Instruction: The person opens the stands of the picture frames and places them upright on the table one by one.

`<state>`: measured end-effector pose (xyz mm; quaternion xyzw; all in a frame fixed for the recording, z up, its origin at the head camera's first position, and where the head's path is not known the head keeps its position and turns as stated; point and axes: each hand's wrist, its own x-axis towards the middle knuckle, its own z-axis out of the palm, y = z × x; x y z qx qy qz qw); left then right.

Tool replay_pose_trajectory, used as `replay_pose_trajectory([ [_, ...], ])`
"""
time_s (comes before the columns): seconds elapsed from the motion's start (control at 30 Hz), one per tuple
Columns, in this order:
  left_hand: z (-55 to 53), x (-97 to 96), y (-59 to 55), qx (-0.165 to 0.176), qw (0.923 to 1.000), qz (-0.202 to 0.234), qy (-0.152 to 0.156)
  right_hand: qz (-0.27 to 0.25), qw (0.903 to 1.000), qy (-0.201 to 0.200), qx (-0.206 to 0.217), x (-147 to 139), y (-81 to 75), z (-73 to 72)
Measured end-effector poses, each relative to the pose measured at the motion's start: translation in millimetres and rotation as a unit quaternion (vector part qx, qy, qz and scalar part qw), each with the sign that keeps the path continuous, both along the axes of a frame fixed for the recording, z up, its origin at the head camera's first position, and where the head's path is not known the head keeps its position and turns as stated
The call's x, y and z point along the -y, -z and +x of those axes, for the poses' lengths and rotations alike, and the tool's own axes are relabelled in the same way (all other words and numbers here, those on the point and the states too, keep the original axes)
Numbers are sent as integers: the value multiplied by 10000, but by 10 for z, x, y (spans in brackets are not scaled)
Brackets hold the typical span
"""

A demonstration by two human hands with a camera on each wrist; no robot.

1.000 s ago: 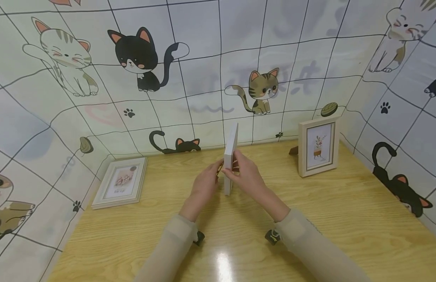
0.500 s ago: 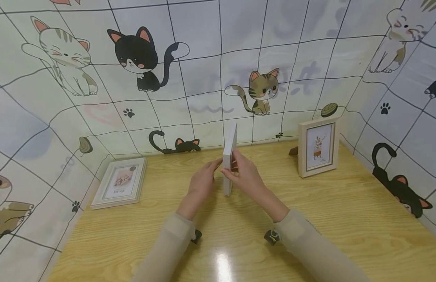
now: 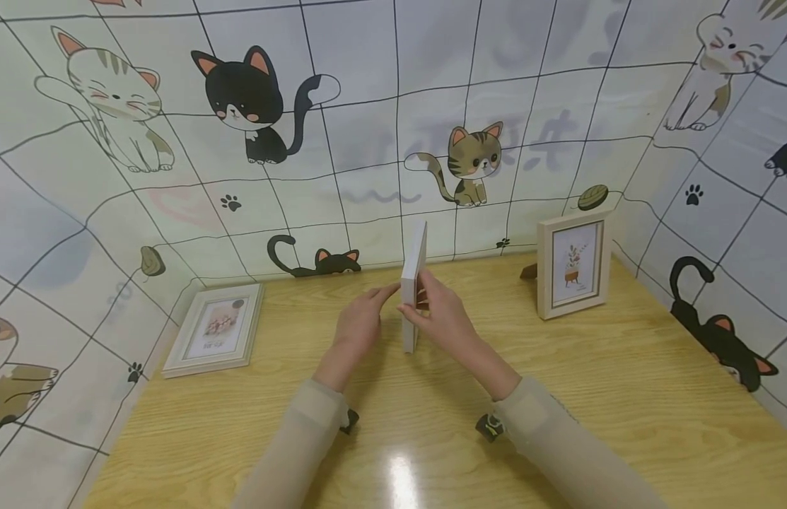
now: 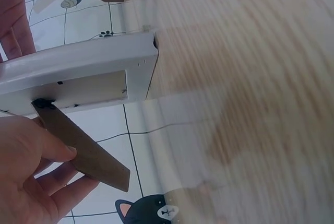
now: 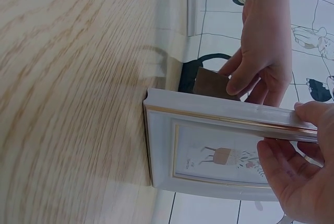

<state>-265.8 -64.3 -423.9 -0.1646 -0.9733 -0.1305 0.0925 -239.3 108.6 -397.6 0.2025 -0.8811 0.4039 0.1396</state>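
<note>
A white photo frame (image 3: 415, 253) stands upright on the table, edge-on in the head view. My right hand (image 3: 445, 311) grips its near side edge, thumb and fingers on either side. In the right wrist view, the frame's front (image 5: 219, 178) shows a potted plant picture and gold trim. Behind the frame, my left hand (image 4: 31, 166) pinches the brown support leg (image 4: 86, 148) between thumb and fingers. The leg stands out from the frame's back at an angle, its top end attached there. In the head view, my left hand (image 3: 360, 322) hides the leg.
The wooden table (image 3: 418, 424) runs back to a cat-printed wall covering (image 3: 368, 155). On the left lies another white photo frame (image 3: 256, 325), face up. A wooden photo frame (image 3: 546, 276) stands upright at the right, propped on its brown leg (image 3: 529, 271).
My left hand has moved left, away from the back of the frame. The right hand and the upright frame have stayed nearly in place.
</note>
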Motion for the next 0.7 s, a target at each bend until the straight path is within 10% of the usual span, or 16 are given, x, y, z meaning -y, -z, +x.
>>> replay_pose_trajectory([
  [0.7,3,27,40,23,9997,-218,44,59,10000,44,-66,19,8,-11],
])
